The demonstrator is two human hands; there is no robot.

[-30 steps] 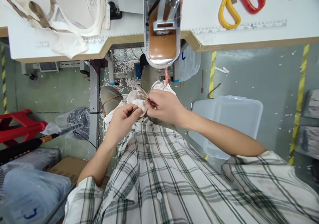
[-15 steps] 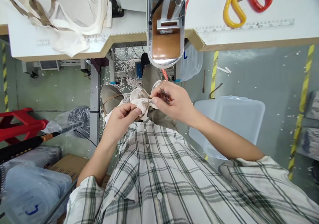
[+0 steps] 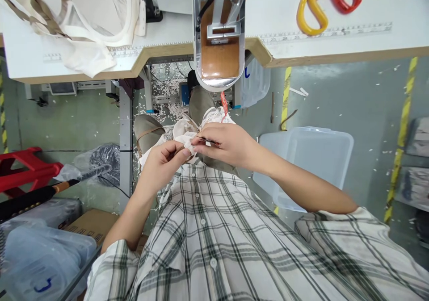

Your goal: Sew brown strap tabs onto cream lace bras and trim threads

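A white lace bra [image 3: 183, 127] with thin brownish straps lies bunched across my lap. My left hand [image 3: 164, 160] pinches the edge of its white fabric between thumb and fingers. Close beside it, my right hand [image 3: 228, 142] is closed around a small, thin dark metal tool [image 3: 206, 140] with some red on it, possibly thread snips; the fingers hide most of it. Its fingertips meet the fabric near my left thumb. A red-and-white cord [image 3: 224, 102] rises just behind the right hand.
Ahead stands a white worktable [image 3: 321, 46] with a sewing machine arm [image 3: 219, 60] jutting toward me. More white bras [image 3: 97, 19] lie at its left, red-and-yellow scissors [image 3: 313, 13] at its right. Clear plastic bins [image 3: 318, 158] and a red stool [image 3: 28, 169] flank me.
My right hand has turned over and moved down and left, bringing its fingertips closer to my left hand. The left hand keeps its pinch on the bra. The view has shifted slightly.
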